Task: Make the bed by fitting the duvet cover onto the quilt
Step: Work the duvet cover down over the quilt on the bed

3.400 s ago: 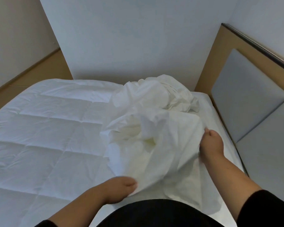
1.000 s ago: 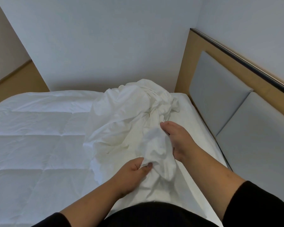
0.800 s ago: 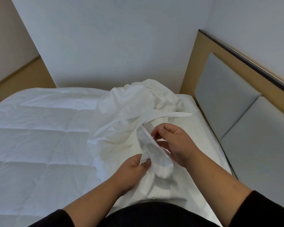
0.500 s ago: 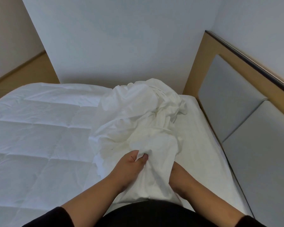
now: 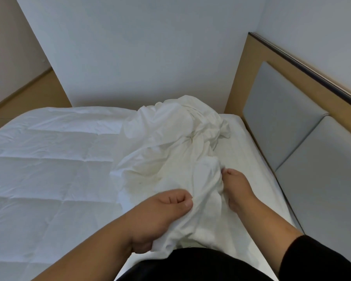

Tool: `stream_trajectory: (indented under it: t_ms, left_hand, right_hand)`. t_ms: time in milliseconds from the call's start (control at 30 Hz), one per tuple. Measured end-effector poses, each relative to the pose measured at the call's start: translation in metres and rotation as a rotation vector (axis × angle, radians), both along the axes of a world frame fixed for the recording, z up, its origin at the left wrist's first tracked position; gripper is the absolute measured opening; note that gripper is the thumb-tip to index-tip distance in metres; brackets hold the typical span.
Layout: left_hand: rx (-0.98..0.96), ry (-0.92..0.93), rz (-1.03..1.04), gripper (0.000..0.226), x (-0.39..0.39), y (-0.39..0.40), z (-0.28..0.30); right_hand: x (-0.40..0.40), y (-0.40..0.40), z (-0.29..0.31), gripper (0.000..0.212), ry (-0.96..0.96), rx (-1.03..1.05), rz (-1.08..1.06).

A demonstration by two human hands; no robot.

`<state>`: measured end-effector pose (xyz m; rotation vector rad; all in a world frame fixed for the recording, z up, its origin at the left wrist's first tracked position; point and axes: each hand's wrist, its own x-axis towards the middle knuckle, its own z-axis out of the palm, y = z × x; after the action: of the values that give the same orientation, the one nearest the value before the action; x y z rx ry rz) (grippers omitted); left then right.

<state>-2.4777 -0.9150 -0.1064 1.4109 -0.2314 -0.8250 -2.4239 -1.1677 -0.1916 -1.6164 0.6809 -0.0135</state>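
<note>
The duvet cover (image 5: 170, 151) is lying bunched on the bed, toward the headboard (image 5: 288, 110) edge, overlapping the quilt (image 5: 49, 169) that is spreading across the rest of the mattress. The left hand (image 5: 160, 216) is gripping a fold of the cover near the bed's near edge. The right hand (image 5: 237, 191) is grasping the fabric just beside it, fingers partly hidden.

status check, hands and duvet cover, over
Left hand grips a fold of the duvet cover. Right hand pinches its edge. Cover bunched on the quilt, not fitted. Nothing in the way.
</note>
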Motion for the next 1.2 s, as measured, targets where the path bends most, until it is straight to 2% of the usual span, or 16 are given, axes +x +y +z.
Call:
stream_trajectory:
  t_ms: [33, 100, 167, 267, 333, 400, 467, 500, 567, 633, 667, 800, 900, 967, 1100, 1200]
  left_hand:
    - [0.055, 0.124, -0.023, 0.025, 0.002, 0.003, -0.017]
    - [0.228, 0.377, -0.075, 0.047, 0.004, 0.013, -0.049]
    - [0.421, 0.491, -0.154, 0.064, 0.006, 0.019, -0.073]
    - [0.697, 0.293, -0.373, 0.048, 0.014, 0.013, -0.078]
    - [0.775, 0.121, -0.282, 0.034, 0.031, 0.008, -0.065]
    - [0.715, 0.035, -0.035, 0.026, 0.055, 0.005, -0.051]
    - [0.597, 0.032, 0.174, 0.039, 0.070, 0.003, -0.027]
    - [0.592, 0.007, 0.180, 0.049, 0.075, 0.000, -0.018]
    - [0.768, -0.134, 0.004, 0.057, 0.076, -0.007, -0.005]
    - [0.870, -0.231, -0.101, 0.045, 0.073, -0.008, -0.010]
    - [0.818, -0.219, -0.083, 0.040, 0.072, -0.006, -0.015]
    - [0.141, -0.073, 0.228, 0.041, 0.059, 0.007, -0.020]
    - [-0.109, -0.210, 0.169, 0.038, 0.038, 0.011, -0.021]
    - [-0.030, -0.294, 0.108, 0.037, 0.033, 0.011, -0.027]
    - [0.307, -0.106, 0.149, 0.025, 0.033, -0.001, -0.049]
    - [0.417, -0.156, 0.126, 0.027, 0.031, -0.011, -0.067]
  right_hand:
    - [0.004, 0.002, 0.004, 0.038, -0.035, 0.016, 0.003]
    - [0.001, 0.012, 0.011, 0.033, -0.116, 0.047, 0.049]
    - [-0.010, 0.025, 0.011, 0.027, -0.160, 0.056, 0.149]
    - [-0.027, 0.038, 0.008, 0.033, -0.146, 0.023, 0.353]
    - [-0.033, 0.039, 0.012, 0.041, -0.131, -0.070, 0.472]
    - [-0.037, 0.040, 0.016, 0.044, -0.123, -0.131, 0.560]
    - [-0.040, 0.043, 0.017, 0.038, -0.130, -0.168, 0.613]
    - [-0.041, 0.044, 0.017, 0.035, -0.137, -0.192, 0.634]
    - [-0.042, 0.046, 0.015, 0.031, -0.139, -0.243, 0.688]
    - [-0.043, 0.047, 0.015, 0.028, -0.125, -0.306, 0.743]
    - [-0.045, 0.046, 0.012, 0.028, -0.119, -0.332, 0.760]
    - [-0.046, 0.042, 0.010, 0.031, -0.137, -0.394, 0.674]
    - [-0.043, 0.037, 0.005, 0.031, -0.118, -0.336, 0.459]
    - [-0.042, 0.036, 0.001, 0.031, -0.106, -0.260, 0.373]
    - [-0.044, 0.042, -0.004, 0.030, -0.132, -0.152, 0.386]
    - [-0.046, 0.049, -0.002, 0.027, -0.143, -0.051, 0.407]
